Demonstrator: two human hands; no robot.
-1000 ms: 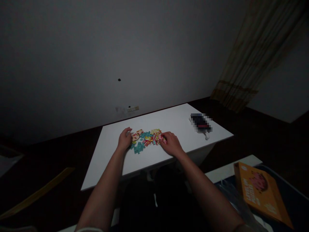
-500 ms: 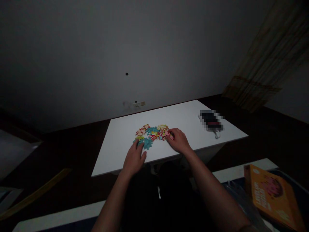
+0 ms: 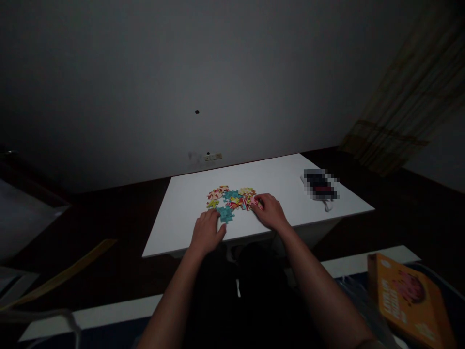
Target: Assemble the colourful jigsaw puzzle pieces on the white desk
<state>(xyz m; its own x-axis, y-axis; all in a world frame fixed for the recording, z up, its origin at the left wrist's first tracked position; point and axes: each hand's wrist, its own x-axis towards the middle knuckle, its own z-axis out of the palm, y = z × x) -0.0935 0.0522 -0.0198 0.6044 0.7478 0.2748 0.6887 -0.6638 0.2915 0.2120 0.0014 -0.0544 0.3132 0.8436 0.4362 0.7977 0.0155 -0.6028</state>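
Observation:
A heap of colourful puzzle pieces lies near the middle of a small white table. My left hand rests palm down on the table's near edge, fingers stretched toward the teal pieces at the heap's near side. My right hand lies at the heap's right side, fingers curled over red and pink pieces; whether it grips one is hidden. The room is dim.
A dark blurred-out object lies on the table's right end. An orange puzzle box sits at lower right beside crumpled clear plastic. A grey wall with a socket stands behind, a curtain at right, dark floor around.
My left hand drew back from the heap's left side to the table's near edge. The right hand stayed at the heap's right side. The camera shifted left.

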